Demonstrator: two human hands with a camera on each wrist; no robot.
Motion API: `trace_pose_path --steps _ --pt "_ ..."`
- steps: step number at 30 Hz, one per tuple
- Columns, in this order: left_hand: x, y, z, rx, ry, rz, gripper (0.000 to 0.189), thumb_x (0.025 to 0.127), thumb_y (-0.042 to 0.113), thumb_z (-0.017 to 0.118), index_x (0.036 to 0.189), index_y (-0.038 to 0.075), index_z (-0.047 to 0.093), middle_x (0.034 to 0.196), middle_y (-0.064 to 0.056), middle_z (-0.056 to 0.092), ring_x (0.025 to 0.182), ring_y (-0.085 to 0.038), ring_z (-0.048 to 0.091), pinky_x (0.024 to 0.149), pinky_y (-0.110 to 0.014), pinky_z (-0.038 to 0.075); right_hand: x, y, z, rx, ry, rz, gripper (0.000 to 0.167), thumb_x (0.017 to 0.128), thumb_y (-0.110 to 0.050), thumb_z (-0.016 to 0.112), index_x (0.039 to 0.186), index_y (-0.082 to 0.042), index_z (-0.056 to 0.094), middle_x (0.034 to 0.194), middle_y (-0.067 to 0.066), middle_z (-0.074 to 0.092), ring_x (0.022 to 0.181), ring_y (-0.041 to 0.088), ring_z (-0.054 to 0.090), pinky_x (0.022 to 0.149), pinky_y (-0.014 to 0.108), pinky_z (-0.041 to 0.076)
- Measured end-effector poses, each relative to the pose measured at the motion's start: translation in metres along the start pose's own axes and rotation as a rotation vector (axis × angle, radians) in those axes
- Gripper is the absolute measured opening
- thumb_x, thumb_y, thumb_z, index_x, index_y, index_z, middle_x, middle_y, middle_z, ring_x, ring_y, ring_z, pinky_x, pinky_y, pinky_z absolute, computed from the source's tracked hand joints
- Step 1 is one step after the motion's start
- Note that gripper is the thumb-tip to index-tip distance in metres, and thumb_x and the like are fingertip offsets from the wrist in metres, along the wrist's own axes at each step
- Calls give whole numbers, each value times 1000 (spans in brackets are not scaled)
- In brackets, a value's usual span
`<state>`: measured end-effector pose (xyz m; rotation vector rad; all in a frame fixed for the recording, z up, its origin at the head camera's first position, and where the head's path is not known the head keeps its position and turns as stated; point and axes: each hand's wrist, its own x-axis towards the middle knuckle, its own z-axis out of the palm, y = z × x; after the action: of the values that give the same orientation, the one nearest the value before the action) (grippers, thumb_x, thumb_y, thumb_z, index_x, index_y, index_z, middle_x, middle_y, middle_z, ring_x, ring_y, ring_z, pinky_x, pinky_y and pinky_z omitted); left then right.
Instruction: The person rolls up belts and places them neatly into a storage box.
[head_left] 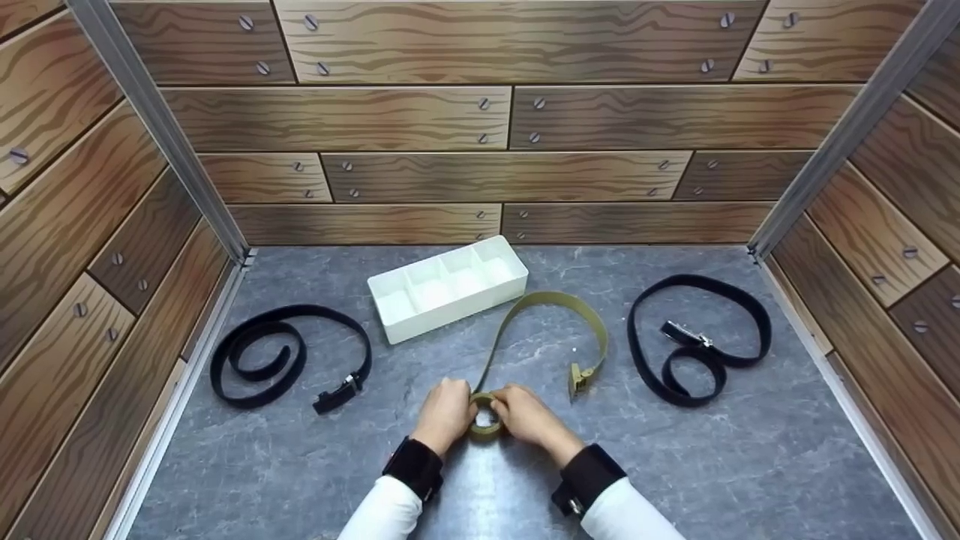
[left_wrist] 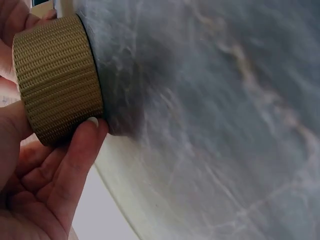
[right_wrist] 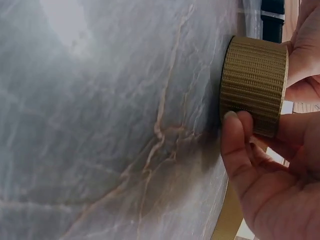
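An olive webbing belt (head_left: 551,298) lies on the grey marbled table, its near end wound into a coil (head_left: 484,433) that stands on its edge side with an open hole in the middle. My left hand (head_left: 445,412) grips the coil from the left, fingertips at its lower edge in the left wrist view, where the ribbed band (left_wrist: 59,80) shows. From the other side my right hand (head_left: 531,415) pinches the same coil, thumb and fingers round the band (right_wrist: 254,85) in the right wrist view. The unrolled length loops away to a buckle (head_left: 577,379) at the right.
Behind the hands sits a white box (head_left: 461,309) with several compartments. One black belt (head_left: 296,310) lies loosely curled at the left, and another black belt (head_left: 694,280) with a silver buckle at the right. Wood-patterned walls (head_left: 405,120) enclose the table at the back and sides.
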<state>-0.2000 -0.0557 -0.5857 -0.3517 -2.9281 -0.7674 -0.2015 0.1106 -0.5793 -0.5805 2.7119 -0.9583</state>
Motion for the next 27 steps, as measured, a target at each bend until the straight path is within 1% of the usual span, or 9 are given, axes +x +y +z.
trace_pose_path --steps 4,6,8,11,15,17,20,24,27 --pt "0 1 2 -7 11 -25 21 75 6 74 64 6 57 67 -12 62 61 -30 64 55 -39 52 -3 -1 0 117 -28 127 16 97 -8 56 92 -1 69 67 3 59 53 14 58 52 33 51" --pt "0 1 2 -4 17 -24 22 75 7 75 63 7 56 66 -12 62 60 -30 64 55 -40 52 -2 -2 1 131 -32 158 16 97 -7 55 88 -2 68 65 4 58 49 14 57 47 31 50" --pt "1 0 2 -2 18 -14 24 75 8 76 62 8 55 65 -11 61 60 -30 63 54 -40 51 -1 -3 1 80 -23 137 17 97 -6 55 85 -4 67 67 3 58 53 13 57 51 31 50" --pt "1 -1 2 -3 8 2 27 75 10 77 62 9 54 64 -10 61 60 -29 63 54 -40 50 2 -4 2 -20 -11 67 17 96 -7 56 81 -6 65 72 3 57 65 18 57 62 36 51" --pt "1 -1 2 12 15 16 27 75 9 77 61 10 54 65 -10 61 60 -29 63 54 -40 50 4 -4 2 -71 10 -33 13 96 -5 57 90 -3 69 80 4 57 78 26 59 75 45 51" --pt "1 0 2 27 29 13 26 73 7 76 60 10 54 65 -11 62 60 -31 64 54 -41 51 3 -3 3 -63 32 -44 14 95 -6 57 95 -2 71 82 4 57 80 26 59 77 45 50" --pt "1 3 4 46 53 -3 22 70 4 74 59 8 56 65 -12 64 60 -33 65 54 -42 51 2 -4 2 -25 67 -19 14 94 -8 61 85 -4 71 74 1 58 70 20 58 69 40 50" --pt "2 6 6 42 62 -57 17 69 2 73 61 6 58 66 -14 64 62 -34 65 57 -42 52 -1 -4 2 63 52 71 19 92 -11 65 73 -8 66 62 -2 55 52 11 53 53 30 47" --pt "1 6 5 28 63 -75 19 70 3 74 62 6 57 67 -14 64 63 -35 65 58 -43 53 -2 -4 3 113 16 116 13 92 -9 63 79 -7 66 63 0 56 47 10 54 48 28 48"
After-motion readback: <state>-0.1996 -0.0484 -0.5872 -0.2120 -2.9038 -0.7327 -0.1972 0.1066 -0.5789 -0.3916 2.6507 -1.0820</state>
